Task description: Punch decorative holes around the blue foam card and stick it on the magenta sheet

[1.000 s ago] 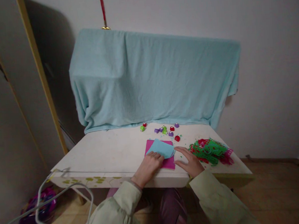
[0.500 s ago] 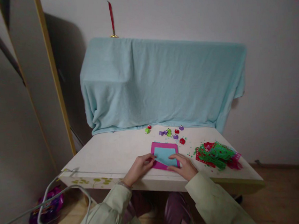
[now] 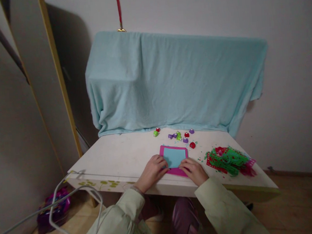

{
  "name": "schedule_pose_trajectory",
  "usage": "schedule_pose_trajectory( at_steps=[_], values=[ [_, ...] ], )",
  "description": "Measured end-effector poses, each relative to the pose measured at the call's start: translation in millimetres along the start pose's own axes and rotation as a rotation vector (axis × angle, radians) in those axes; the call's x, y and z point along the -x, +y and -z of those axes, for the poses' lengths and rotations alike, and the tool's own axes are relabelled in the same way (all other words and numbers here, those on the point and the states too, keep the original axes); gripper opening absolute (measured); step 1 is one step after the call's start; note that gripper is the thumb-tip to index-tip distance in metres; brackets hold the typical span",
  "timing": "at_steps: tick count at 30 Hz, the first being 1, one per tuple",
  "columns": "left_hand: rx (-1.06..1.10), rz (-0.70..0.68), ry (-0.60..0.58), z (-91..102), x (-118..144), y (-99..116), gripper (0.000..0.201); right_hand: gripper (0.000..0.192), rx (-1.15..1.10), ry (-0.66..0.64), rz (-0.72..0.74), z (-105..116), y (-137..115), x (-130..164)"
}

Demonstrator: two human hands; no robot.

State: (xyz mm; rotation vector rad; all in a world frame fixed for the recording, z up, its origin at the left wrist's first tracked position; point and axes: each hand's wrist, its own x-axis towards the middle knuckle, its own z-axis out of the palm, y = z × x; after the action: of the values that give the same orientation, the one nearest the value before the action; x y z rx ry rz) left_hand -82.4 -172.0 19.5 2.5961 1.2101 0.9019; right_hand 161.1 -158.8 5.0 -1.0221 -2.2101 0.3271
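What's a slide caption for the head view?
Both hands, left hand and right hand, press a light blue sheet onto a pink sheet on a white table.

We cannot see the near edge of the pink sheet (image 3: pixel 164 150), since our left hand (image 3: pixel 152 170) and right hand (image 3: pixel 194 170) lie over it, nor whether our fingertips grip or just press. The light blue cloth (image 3: pixel 169 80) wholly hides what it drapes. The small punches (image 3: pixel 184 136) are too tiny for us to read their shapes. The red cord (image 3: pixel 119 9) and the grey cable (image 3: pixel 19 226) run off the frame's edges.
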Motion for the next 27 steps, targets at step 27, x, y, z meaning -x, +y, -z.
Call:
schedule_pose_trajectory(
  at_steps=[27],
  values=[
    [-0.147, -0.06, -0.131, -6.3, -10, -5, 0.026, 0.01, -0.071, -0.011, -0.177, -3, 0, -3]
  ],
)
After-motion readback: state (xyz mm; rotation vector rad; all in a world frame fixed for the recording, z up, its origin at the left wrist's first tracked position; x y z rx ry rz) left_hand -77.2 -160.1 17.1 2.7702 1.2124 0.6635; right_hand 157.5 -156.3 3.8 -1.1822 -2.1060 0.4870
